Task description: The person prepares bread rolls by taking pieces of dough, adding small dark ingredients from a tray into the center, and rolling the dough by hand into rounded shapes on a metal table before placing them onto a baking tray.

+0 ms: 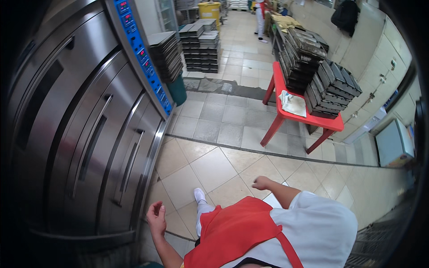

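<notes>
My left hand (pixel 156 217) hangs beside the steel deck oven (pixel 105 129), with its thumb apart from loosely curled fingers and nothing in it. A gap separates it from the oven's handles (pixel 134 167). Out in front of my body, over the tiled floor, is my right hand (pixel 262 182). Its fingers are folded in, and no object shows in them. Ahead on the right stands a red plastic table (pixel 279 111), beyond the reach of my right hand. Stacked dark baking pans (pixel 333 89) and a white cloth (pixel 293 104) lie on it.
More stacked pans (pixel 199 47) stand ahead, near a green bin (pixel 177 90) and a yellow drum (pixel 209 12). Another person (pixel 260 20) is by a long worktable at the back. Lockers (pixel 380 71) and a small pale cabinet (pixel 394 144) line the right side.
</notes>
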The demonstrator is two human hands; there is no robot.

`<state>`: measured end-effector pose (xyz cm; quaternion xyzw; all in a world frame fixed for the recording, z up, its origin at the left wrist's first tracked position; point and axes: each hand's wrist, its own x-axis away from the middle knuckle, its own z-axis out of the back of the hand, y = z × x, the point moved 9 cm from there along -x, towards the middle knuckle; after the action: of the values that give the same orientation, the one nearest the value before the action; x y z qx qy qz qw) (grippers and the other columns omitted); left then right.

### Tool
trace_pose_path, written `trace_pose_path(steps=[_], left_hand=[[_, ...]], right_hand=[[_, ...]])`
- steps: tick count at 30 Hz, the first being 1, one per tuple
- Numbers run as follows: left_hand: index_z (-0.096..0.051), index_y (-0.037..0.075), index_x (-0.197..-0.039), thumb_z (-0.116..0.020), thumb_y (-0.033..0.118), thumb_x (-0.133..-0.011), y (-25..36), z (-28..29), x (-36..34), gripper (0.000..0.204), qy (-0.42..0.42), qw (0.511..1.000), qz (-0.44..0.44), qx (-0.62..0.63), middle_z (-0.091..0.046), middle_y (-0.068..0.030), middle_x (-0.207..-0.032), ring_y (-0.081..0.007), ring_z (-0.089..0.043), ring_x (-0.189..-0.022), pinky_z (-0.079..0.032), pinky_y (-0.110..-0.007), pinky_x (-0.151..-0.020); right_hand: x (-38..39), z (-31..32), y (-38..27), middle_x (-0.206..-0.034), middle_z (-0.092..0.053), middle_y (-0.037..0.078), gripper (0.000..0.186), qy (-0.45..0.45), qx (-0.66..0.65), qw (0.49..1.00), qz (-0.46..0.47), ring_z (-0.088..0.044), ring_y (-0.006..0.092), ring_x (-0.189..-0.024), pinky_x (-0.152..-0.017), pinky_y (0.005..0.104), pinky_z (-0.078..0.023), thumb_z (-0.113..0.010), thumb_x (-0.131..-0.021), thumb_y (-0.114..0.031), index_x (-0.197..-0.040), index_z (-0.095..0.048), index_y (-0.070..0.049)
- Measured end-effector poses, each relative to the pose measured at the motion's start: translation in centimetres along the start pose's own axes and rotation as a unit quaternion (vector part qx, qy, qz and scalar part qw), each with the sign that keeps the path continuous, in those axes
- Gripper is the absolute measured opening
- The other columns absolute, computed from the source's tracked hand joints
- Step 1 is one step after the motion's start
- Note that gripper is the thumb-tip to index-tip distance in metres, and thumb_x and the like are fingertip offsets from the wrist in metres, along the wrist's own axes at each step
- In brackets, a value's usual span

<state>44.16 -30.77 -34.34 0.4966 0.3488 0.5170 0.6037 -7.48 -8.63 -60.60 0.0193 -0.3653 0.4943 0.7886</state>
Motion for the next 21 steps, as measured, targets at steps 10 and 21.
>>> trace_pose_path(steps=[10, 21], left_hand=[[-0.056, 0.001, -0.154, -0.070, 0.011, -0.101, 20.3, -21.5, -13.0, 0.055, -0.698, 0.691, -0.073, 0.172, -0.059, -0.0137, -0.155, -0.0278, -0.049, -0.150, -0.035, -0.042, -0.126], [-0.041, 0.014, -0.167, -0.035, 0.062, -0.111, 9.8, -42.5, -28.0, 0.074, -0.853, 0.501, -0.005, -0.148, -0.031, -0.0149, -0.176, -0.0364, -0.023, -0.164, -0.014, -0.051, -0.132]], right_hand=[[2.9, 3.7, 3.0, -0.119, -0.079, 0.019, 0.056, 0.134, -0.301, 0.914, -0.235, -0.077, 0.0297, -0.105, -0.094, 0.0399, -0.060, -0.073, -0.092, -0.045, -0.130, -0.076, -0.004], [-7.4, 12.9, 1.1, -0.129, -0.074, 0.023, 0.059, 0.233, -0.402, 0.848, -0.255, -0.072, 0.0377, -0.120, -0.105, 0.0426, -0.056, -0.069, -0.096, -0.046, -0.136, -0.072, -0.003]])
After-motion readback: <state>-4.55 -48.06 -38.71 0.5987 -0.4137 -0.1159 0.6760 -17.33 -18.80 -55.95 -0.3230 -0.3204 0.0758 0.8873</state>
